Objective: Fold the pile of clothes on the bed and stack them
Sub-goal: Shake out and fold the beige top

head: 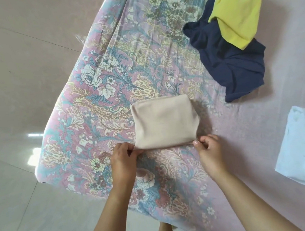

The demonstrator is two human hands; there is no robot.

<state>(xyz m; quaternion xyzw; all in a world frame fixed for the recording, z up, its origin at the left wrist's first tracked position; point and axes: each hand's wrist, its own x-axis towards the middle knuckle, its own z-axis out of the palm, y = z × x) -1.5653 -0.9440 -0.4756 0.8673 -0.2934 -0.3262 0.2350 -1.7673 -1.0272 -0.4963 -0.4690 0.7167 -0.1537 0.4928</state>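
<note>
A single head-worn wide-angle camera is looking forward and steeply down from above the person's own forearms, which are entering from the bottom edge. It is sitting close over the near corner of the bed [95, 94], whose floral cover is filling the middle of the frame and running diagonally toward the top. The lens is bending straight lines at the edges. The tiled floor [17, 71] is taking up the left side. There being only this one view, nothing is shared with another.

A home bedroom: floral-sheeted bed [109, 86], tiled floor [17, 71], loose clothes [234, 54].
</note>
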